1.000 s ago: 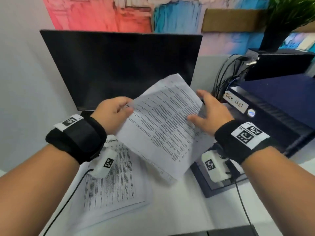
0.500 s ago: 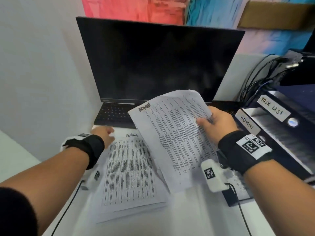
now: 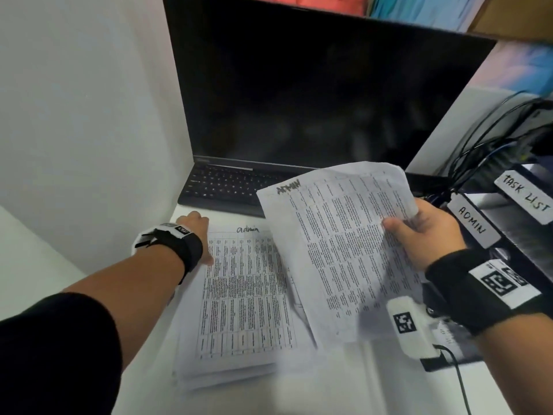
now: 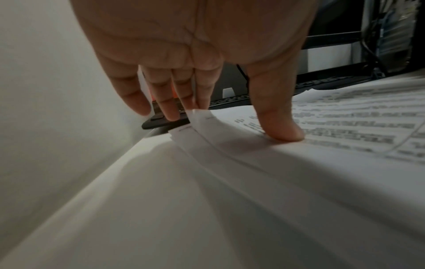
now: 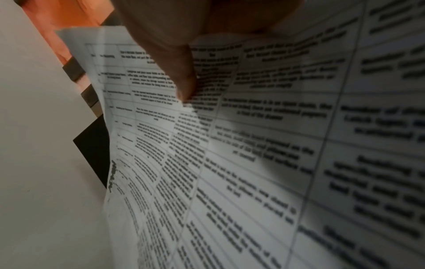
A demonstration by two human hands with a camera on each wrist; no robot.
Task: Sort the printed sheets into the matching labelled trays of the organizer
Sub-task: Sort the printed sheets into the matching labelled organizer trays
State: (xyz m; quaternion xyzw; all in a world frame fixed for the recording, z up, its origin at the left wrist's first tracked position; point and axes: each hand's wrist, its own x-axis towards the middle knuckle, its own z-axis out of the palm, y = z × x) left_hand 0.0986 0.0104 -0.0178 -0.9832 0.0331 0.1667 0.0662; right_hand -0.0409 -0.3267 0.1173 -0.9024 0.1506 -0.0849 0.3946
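My right hand [image 3: 419, 235] pinches the right edge of a printed sheet [image 3: 338, 250] headed "ADMIN" and holds it tilted above the desk; the right wrist view shows the thumb [image 5: 181, 72] lying on the printed side of this sheet [image 5: 253, 163]. A stack of printed sheets [image 3: 245, 295] lies on the desk, its top page marked "admin". My left hand [image 3: 194, 226] rests at the stack's far left corner. There the thumb [image 4: 280, 127] presses on the top sheet [image 4: 345, 118] and straight fingertips nudge its corner up. At the right stands the black organizer, with tray labels "ADMIN" [image 3: 472, 223] and "TASK LIST" [image 3: 526, 196].
An open laptop [image 3: 314, 100] with a dark screen stands behind the stack, its keyboard [image 3: 227, 187] just beyond my left hand. A white wall closes off the left side. Dark cables [image 3: 478, 145] hang behind the organizer.
My left hand let go of the held sheet and dropped to the stack's far left corner. The right hand alone now holds the ADMIN sheet, closer to the organizer.
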